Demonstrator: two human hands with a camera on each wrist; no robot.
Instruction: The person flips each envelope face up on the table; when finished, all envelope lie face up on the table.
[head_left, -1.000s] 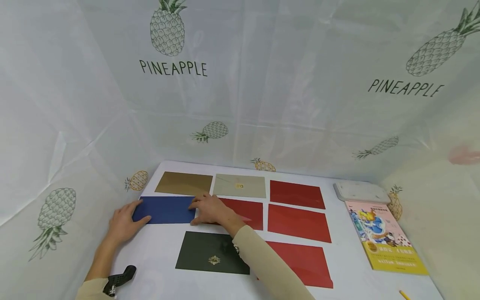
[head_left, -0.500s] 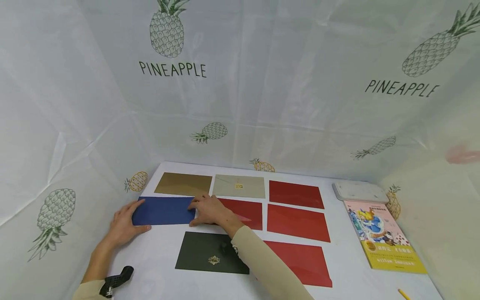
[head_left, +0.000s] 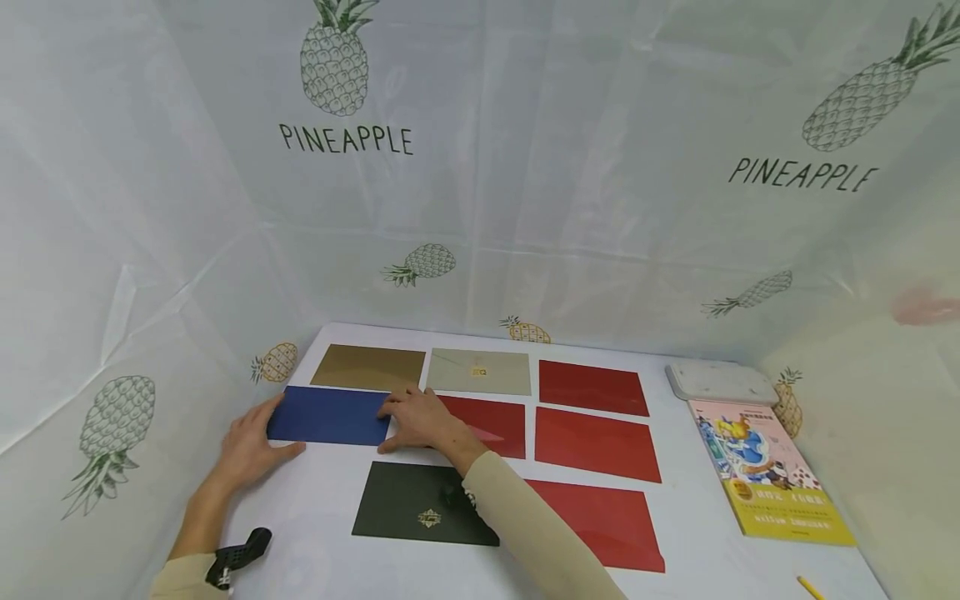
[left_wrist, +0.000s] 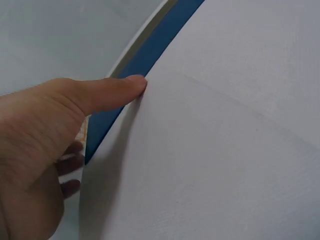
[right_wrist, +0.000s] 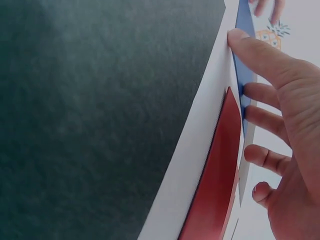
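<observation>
A flat blue rectangle of card lies on the white table, in the row's left place. At its left end is my left hand, the fingers along the side and the thumb straight at the near edge. My right hand rests at its right end, fingertips on the blue surface and thumb stretched toward the near edge. Under and beside the right hand lies a red card, partly covered by it. The right wrist view shows that hand's spread fingers along the blue card.
Gold and beige cards lie behind. Red cards are at the right, a dark green card with a gold emblem in front. A pink and yellow book, a white case and a yellow pencil stand farther right.
The blue card has shifted slightly away from me, toward the gold card, its left end most. The left hand has moved a little with it; the right hand stays almost in place.
</observation>
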